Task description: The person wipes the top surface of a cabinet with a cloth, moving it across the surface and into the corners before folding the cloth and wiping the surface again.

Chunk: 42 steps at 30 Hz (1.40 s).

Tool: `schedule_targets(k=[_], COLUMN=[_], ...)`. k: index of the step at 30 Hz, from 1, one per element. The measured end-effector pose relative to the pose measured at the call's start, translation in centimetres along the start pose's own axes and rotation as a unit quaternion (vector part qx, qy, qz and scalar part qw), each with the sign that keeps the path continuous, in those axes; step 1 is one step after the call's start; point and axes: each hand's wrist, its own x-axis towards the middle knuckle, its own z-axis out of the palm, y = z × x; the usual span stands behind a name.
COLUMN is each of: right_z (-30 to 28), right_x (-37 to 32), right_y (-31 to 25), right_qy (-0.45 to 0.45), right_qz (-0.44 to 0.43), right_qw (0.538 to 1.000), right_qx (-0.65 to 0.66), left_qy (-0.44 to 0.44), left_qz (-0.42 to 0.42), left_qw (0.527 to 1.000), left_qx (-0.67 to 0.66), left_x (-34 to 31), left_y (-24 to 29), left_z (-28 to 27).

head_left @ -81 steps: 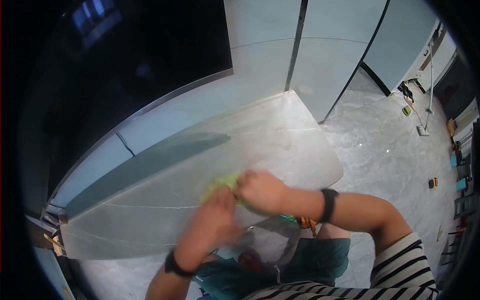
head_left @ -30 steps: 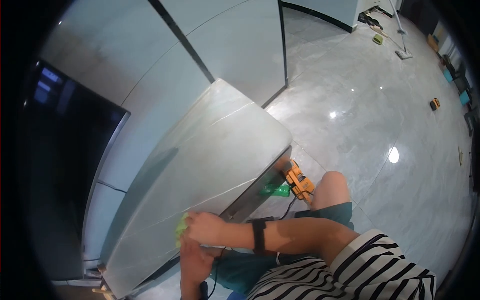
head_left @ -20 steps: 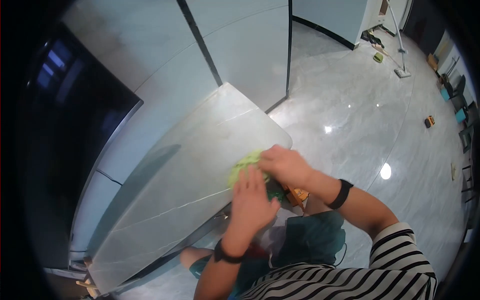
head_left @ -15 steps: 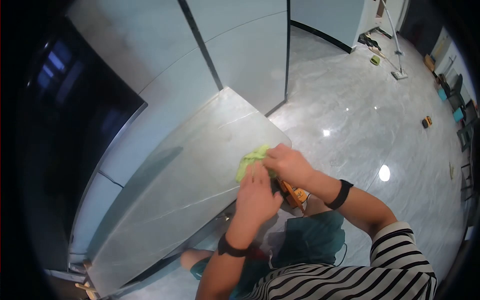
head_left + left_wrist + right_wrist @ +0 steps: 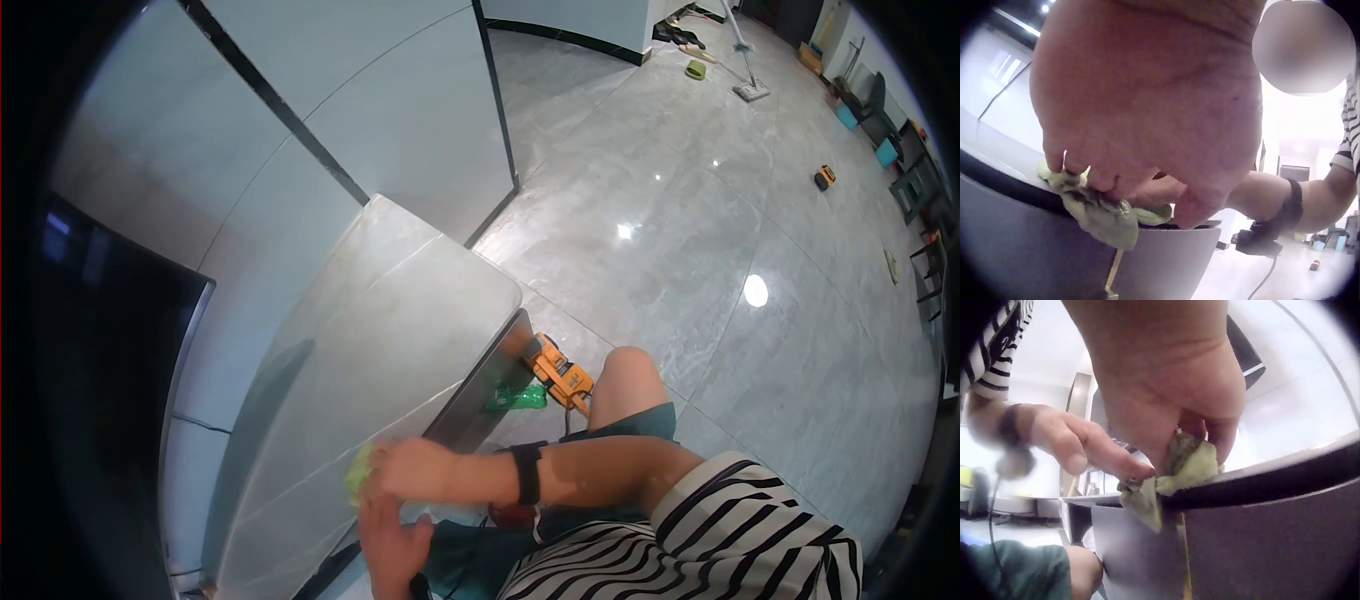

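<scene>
A yellow-green cloth (image 5: 356, 475) lies at the front edge of the marble-patterned top (image 5: 420, 300) of a low cabinet. My right hand (image 5: 418, 470) bunches part of it; in the right wrist view the cloth (image 5: 1194, 467) shows pinched between thumb and fingers. Close beside it, my left hand (image 5: 393, 548) rests on the cloth with extended fingers, its fingertips near the right hand. From the left wrist view, the cloth (image 5: 1104, 219) hangs a little over the dark edge, below the left hand (image 5: 1147, 106). The left hand's wrist is partly cut off in the head view.
An orange power tool (image 5: 560, 375) and a green plastic bottle (image 5: 518, 398) sit on the floor by the cabinet's end. A large dark screen (image 5: 110, 400) stands behind the top. Farther off are a mop (image 5: 750, 90) and a yellow-black object (image 5: 824, 178).
The hands and cloth went from near the top's right end back leftward along the front edge. The head view has swung right, showing more floor. The right hand keeps its grip.
</scene>
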Motion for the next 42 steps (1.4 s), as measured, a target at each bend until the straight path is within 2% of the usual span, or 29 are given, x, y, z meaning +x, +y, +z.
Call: schedule_targets(k=[1, 3, 4, 6, 10, 12, 16, 20, 24, 28, 30, 37, 42], right_z=[-1.1, -3.0, -4.1, -7.1, -11.8, -12.7, -13.6, -14.9, -15.1, -16.5, -16.8, -16.5, -16.1], right_x=[-0.5, -1.8, -2.5, -4.3, -6.1, -5.9, -4.4, -2.2, 2.2, 8.9, 11.3, 15.9, 17.3], right_y=[0.8, 3.1, 4.4, 6.9, 10.3, 10.8, 11.2, 14.4, 19.2, 22.9, 24.2, 28.0, 29.6], right_qy=[-0.011, 0.024, 0.018, 0.07, 0.015, -0.017, -0.063, -0.094, -0.099, -0.145, -0.142, -0.11, -0.078], right_qz=[0.008, 0.02, 0.04, 0.035, 0.056, 0.062, 0.061, 0.053, 0.078, 0.198, 0.222, 0.264, 0.274], right_qw=[1.0, 0.999, 0.999, 0.995, 0.99, 0.987, 0.983, 0.977, 0.973, 0.948, 0.943, 0.939, 0.943], right_qx=[0.002, -0.02, -0.01, -0.059, -0.129, -0.144, -0.161, -0.186, -0.195, -0.202, -0.205, -0.192, -0.173], left_qy=[-0.001, 0.0, -0.001, 0.005, -0.013, -0.031, -0.069, -0.112, -0.141, -0.125, -0.13, -0.101, -0.069], left_qz=[0.006, 0.013, 0.042, 0.086, 0.123, 0.108, 0.102, 0.106, 0.078, 0.03, 0.017, -0.052, -0.083], left_qw=[1.0, 1.0, 0.999, 0.996, 0.99, 0.99, 0.988, 0.984, 0.982, 0.986, 0.985, 0.992, 0.992], left_qx=[0.0, -0.001, 0.007, 0.024, 0.064, 0.08, 0.091, 0.088, 0.098, 0.102, 0.111, 0.059, 0.063], left_x=[0.9, 3.5, 4.8, 7.6, 11.1, 11.6, 12.7, 16.9, 23.4, 31.4, 35.1, 40.5, 42.1], left_y=[0.8, 3.0, 3.5, 5.0, 8.4, 9.2, 9.6, 8.7, 7.8, 6.2, 5.0, 4.1, 3.7], left_z=[-0.1, 0.2, 0.7, 1.7, 2.4, 2.4, 1.7, 1.1, -0.5, -1.8, -1.4, -3.4, -3.3])
